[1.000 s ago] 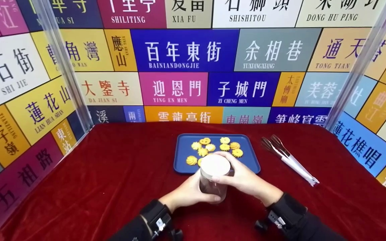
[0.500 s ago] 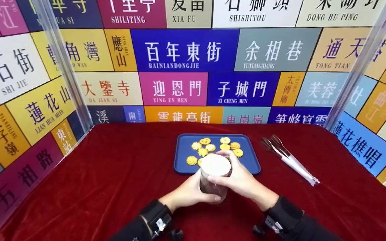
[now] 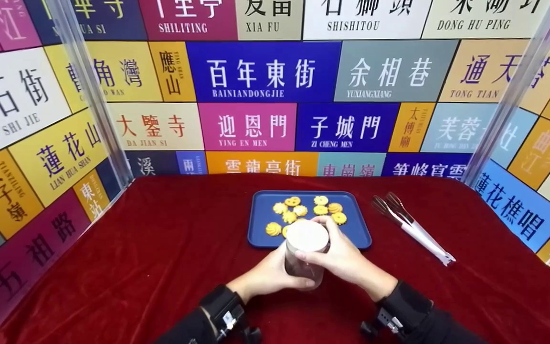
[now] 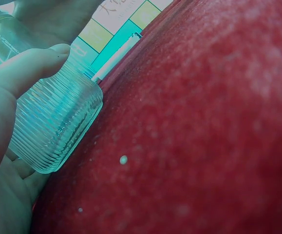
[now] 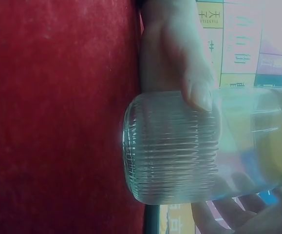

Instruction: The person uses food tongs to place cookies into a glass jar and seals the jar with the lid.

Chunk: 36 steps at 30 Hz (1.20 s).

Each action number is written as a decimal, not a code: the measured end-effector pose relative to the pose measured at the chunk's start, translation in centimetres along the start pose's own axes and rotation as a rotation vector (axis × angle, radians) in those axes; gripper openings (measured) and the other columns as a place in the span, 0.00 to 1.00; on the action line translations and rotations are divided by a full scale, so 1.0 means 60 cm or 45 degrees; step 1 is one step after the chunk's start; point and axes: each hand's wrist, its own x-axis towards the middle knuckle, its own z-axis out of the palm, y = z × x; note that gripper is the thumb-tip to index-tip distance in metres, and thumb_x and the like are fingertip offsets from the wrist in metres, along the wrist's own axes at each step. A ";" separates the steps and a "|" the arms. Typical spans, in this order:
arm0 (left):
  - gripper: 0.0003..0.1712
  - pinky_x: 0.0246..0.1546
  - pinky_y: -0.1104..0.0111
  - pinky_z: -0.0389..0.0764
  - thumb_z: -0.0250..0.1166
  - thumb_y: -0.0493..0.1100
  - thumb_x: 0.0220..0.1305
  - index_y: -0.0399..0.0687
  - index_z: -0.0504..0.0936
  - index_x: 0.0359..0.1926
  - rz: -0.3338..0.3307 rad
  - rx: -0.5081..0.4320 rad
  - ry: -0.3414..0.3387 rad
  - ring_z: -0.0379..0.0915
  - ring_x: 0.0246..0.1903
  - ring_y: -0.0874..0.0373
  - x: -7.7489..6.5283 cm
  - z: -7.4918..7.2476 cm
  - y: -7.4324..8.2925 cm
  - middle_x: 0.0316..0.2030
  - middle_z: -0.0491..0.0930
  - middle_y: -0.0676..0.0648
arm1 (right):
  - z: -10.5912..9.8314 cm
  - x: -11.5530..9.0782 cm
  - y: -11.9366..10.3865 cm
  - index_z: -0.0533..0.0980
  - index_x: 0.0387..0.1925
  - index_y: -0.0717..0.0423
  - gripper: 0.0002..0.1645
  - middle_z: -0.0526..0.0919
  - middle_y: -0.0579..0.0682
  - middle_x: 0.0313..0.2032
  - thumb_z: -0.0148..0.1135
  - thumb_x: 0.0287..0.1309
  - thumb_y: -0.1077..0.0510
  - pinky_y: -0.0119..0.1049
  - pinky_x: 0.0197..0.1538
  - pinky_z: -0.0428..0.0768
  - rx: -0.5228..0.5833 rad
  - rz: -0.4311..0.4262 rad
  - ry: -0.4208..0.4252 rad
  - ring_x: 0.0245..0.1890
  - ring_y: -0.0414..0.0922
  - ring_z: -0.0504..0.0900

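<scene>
Snugly, glass jar (image 5: pixel 199 146) — gripped, between hands (image 3: pixel 266 273)

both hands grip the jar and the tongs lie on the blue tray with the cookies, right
The tongs aren't on the blue tray with the cookies; the head view shows them on the red cloth, to the tray's right. The left hand and right hand do grip the jar.

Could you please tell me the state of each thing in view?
Glass jar: gripped, apparently empty
White lid: on the jar; tightness unclear
Left hand: gripping the jar lower down
Right hand: gripping the jar near the lid
Blue tray: lying flat
Cookies: scattered on the tray, one partly hidden
Red cloth: spread out, creased
Tongs: lying on the cloth, tips apart
</scene>
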 end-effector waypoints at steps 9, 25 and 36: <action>0.53 0.69 0.66 0.72 0.84 0.47 0.56 0.56 0.63 0.77 0.002 0.014 0.001 0.73 0.65 0.63 -0.001 -0.001 0.003 0.66 0.75 0.59 | -0.012 0.004 0.007 0.68 0.68 0.50 0.45 0.80 0.53 0.61 0.82 0.55 0.47 0.51 0.67 0.73 0.142 -0.067 -0.140 0.61 0.49 0.78; 0.53 0.70 0.66 0.71 0.84 0.48 0.55 0.55 0.64 0.77 -0.004 0.036 0.018 0.72 0.66 0.63 0.000 -0.001 -0.001 0.66 0.75 0.59 | -0.024 0.009 0.016 0.66 0.74 0.51 0.46 0.77 0.54 0.65 0.78 0.62 0.48 0.53 0.70 0.69 0.217 -0.088 -0.270 0.65 0.52 0.75; 0.54 0.70 0.66 0.72 0.83 0.46 0.57 0.54 0.63 0.78 0.008 0.011 -0.001 0.73 0.65 0.63 -0.001 -0.001 0.001 0.66 0.76 0.59 | -0.011 0.009 0.016 0.63 0.73 0.53 0.51 0.77 0.54 0.65 0.83 0.54 0.50 0.52 0.69 0.70 0.171 -0.106 -0.151 0.64 0.51 0.76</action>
